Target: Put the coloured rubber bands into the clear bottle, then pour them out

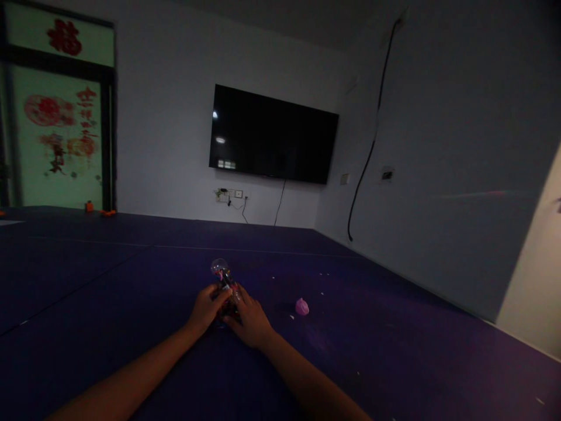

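A clear container [220,266] with small colourful pieces inside stands on the dark purple surface [144,304], its rounded transparent top showing above my fingers. My left hand [207,310] is wrapped round its left side, thumb across the front. Against the right side, my right hand [250,318] grips it with bent fingers. Most of the container's lower part is hidden by both hands. To the right of my right hand, apart from it, lies a small pink lump [302,307].
Small white scraps [291,317] are scattered around the pink lump. Orange objects [107,213] sit at the far left edge of the surface. A black screen [274,135] hangs on the back wall, and a dark cable [372,143] runs down the right wall.
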`<state>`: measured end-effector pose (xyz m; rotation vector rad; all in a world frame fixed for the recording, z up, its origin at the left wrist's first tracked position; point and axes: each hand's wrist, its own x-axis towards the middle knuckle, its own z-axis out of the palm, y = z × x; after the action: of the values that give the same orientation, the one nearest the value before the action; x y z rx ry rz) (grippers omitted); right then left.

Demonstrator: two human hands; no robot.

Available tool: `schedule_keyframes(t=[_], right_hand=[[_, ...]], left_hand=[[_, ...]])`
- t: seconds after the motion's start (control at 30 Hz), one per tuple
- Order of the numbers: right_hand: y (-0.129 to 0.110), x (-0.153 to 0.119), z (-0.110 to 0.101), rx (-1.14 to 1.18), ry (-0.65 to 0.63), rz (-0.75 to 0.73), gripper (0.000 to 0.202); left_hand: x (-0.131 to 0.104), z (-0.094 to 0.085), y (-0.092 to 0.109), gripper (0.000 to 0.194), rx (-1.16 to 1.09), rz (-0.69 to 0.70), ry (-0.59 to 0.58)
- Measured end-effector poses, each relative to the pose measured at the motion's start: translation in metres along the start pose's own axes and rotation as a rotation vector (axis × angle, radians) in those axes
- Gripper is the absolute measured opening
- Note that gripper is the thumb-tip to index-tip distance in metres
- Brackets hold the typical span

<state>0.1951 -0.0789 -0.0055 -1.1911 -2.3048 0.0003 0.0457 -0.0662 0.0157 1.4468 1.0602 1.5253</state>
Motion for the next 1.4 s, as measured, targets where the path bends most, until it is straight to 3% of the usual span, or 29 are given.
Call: schedule_keyframes(t=[0.17,0.43,0.67,0.8,1.0,1.1,1.3,1.4], right_hand=[[-0.001,0.000,-0.001,-0.002,-0.028,0.021,0.063],[-0.002,0.000,-0.004,-0.002,-0.049,0.026,0.057],[0.000,0.002,-0.004,0.044,-0.004,-0.016,0.034],[-0.001,0.004,-0.007,0.101,-0.013,-0.048,0.030],[-0.004,0.004,-0.010,0.069,-0.009,-0.056,0.032],[-0.005,0.004,-0.010,0.067,-0.004,-0.039,0.030],[-0.009,0.003,-0.014,0.147,0.084,-0.036,0.025],[-0.006,0.003,-0.014,0.184,0.221,0.092,0.031]], left_hand=[[0.005,-0.003,-0.001,0.036,-0.018,-0.009,0.095],[0.008,-0.004,-0.007,0.036,-0.020,0.004,0.138],[0.012,-0.006,-0.013,0.037,0.006,0.046,0.200],[0.010,-0.005,-0.013,0.037,0.018,0.057,0.179],[0.013,-0.003,-0.021,0.043,0.061,0.041,0.052],[0.016,-0.004,-0.025,0.042,0.104,0.059,0.056],[0.016,-0.006,-0.025,0.038,0.153,0.070,0.093],[0.014,-0.007,-0.022,0.037,0.176,0.085,0.126]])
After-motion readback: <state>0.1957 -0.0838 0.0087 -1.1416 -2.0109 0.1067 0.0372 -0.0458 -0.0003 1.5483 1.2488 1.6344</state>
